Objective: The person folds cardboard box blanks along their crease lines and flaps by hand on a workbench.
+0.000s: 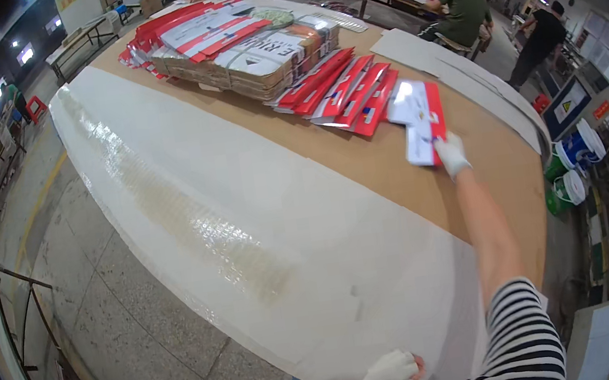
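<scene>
My right hand [453, 154], in a white glove, reaches far over the table and pinches the near corner of a flat red-and-white printed packet [419, 146]. A similar red-and-white packet [407, 102] lies just beyond, partly overlapped by it. To their left, several red packets [342, 96] are fanned out beside a tall pile of brown-edged printed packages [250, 66]. More red-and-white packets [211, 33] lie on top of that pile. My left hand [386, 379], also gloved with bare fingertips, rests curled on the white sheet near the table's close edge. Nothing shows in it.
A white sheet [308, 220] with a glossy tape-like strip [177, 214] covers the left of the brown tabletop [505, 163]. Pale boards [458, 70] lie along the right edge. Buckets [568, 190] stand at right. Other people sit and stand farther back.
</scene>
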The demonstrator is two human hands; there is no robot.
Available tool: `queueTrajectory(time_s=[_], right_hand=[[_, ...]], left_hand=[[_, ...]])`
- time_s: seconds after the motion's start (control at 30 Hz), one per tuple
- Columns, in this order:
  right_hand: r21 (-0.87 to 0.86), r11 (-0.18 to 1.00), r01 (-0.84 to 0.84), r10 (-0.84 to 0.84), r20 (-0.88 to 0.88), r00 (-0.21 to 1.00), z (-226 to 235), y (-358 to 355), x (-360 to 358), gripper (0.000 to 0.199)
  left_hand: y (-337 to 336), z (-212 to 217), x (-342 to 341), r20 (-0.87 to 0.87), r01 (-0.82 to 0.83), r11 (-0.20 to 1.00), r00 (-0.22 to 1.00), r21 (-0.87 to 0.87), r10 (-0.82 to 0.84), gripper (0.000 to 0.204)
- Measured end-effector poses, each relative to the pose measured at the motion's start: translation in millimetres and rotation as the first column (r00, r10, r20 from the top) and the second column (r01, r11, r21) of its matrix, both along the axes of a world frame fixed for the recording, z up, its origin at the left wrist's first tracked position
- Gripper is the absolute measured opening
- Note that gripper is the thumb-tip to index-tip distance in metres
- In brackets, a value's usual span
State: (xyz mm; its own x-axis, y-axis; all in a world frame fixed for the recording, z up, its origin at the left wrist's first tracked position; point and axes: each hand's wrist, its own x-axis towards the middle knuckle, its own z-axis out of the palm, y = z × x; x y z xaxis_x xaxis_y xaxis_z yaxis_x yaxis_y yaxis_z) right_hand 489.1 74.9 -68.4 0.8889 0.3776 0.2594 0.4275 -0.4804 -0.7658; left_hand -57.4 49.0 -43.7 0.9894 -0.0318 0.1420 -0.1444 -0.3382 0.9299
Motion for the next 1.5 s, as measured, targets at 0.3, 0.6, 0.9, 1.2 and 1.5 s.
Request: queueTrajectory(time_s=[0.3, 0.6, 0.9, 1.2, 1.5], right_hand=[[0.072, 0.993, -0.092, 0.115, -0.443, 0.889, 27.4, 72.9, -139.5, 0.069], [-0.421, 0.888, -0.183, 0.139, -0.133, 0.981, 101.1, -419.6, -330.8, 0.065], [-0.321, 0.945, 0.067, -0.206, -0.424, 0.882, 71.5, -534.2, -539.4, 0.059], [-0.390, 0.921, -0.002, 0.117, 0.272, 0.955, 113.9, -542.1, -513.3, 0.037], [0.014, 0.994, 0.109, -0.107, 0.365, 0.925, 106.0, -526.5, -480.5, 0.024]], left_hand=[[-7.6, -9.1, -17.3, -0.017, 0.015, 0.976, 1.000, 0.219, -0.012, 0.017], [-6.6, 34.4, 1.7, 0.065, -0.181, 0.943, 0.983, 0.279, 0.170, 0.009], [-28.4, 39.8, 7.6, -0.008, -0.139, 0.821, 0.985, 0.553, 0.172, 0.028], [-53.7, 53.8, 4.9, -0.140, -0.049, 0.736, 0.971, 0.675, 0.194, 0.030], [-104.1, 57.8, 0.5, 0.000, 0.160, 0.659, 0.972, 0.735, -0.235, 0.057]])
